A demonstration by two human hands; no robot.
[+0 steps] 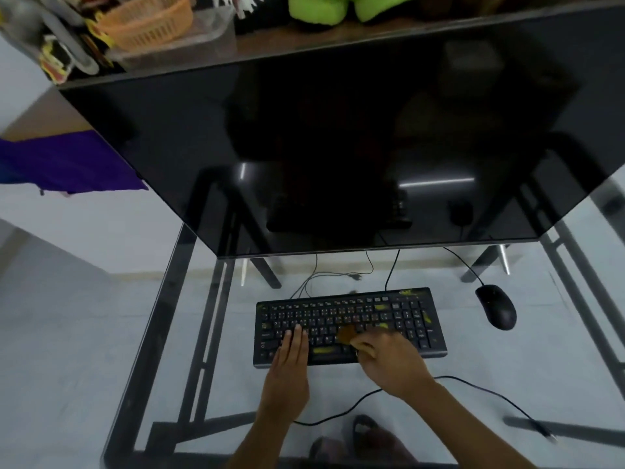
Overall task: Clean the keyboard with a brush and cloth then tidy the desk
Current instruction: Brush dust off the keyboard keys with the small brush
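We're at the keyboard [350,324], sitting mid-desk on the glass desk [101,333], just below the dark monitor [338,147]. Our left hand [287,363] lies flat on the left keys, fingers straight and together, gripping nothing, pinning the board down. Our right hand [389,362] is curled around the brush [348,334], bristles touching the middle keys.

What could go wrong? Press too hard and, we reckon, the bristles could lever a keycap loose. If the left hand lifts, the board may skate on the smooth glass. The loose cable [473,384] trails right by our right wrist; a wide stroke could snag it. Dust flicked off could land on the glass and need wiping too.

The count: one keyboard, one brush, one mouse [496,307] well to the right, one monitor, two hands. No cloth that we can pick out on the desk.
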